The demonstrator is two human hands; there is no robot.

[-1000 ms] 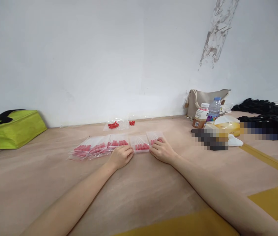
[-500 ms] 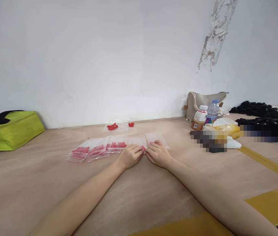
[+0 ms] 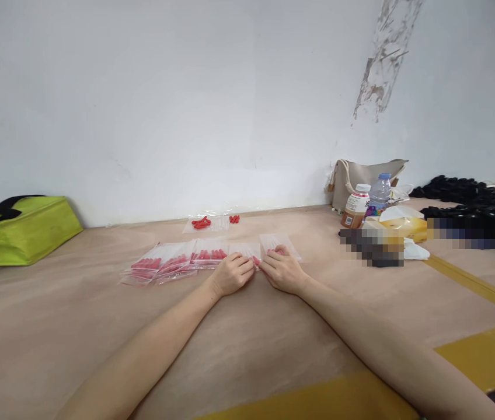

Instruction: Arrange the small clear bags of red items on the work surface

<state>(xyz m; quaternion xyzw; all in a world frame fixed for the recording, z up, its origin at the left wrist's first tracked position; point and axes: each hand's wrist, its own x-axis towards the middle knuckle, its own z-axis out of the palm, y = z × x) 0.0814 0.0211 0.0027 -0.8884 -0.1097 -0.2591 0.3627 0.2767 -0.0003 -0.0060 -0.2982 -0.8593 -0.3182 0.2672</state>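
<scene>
My left hand and my right hand pinch the near edge of a clear plastic zip bag, a small gap between them. Red-ended sticks show inside it, partly covered by my fingers. Under and behind my right hand lies another clear bag with similar red ends. To the left, several filled zip bags lie overlapping in a row, their red tips toward me. Which part of the bag each fingertip grips is hidden.
Loose red pieces lie on a clear bag near the wall, with a small red cluster beside it. A yellow-green bag stands far left. At right are a drink bottle, a water bottle, a beige bag and black bundles.
My hands have moved slightly apart along the bag's edge, so more red shows between them. The view has shifted a little; the other bags lie as before.
</scene>
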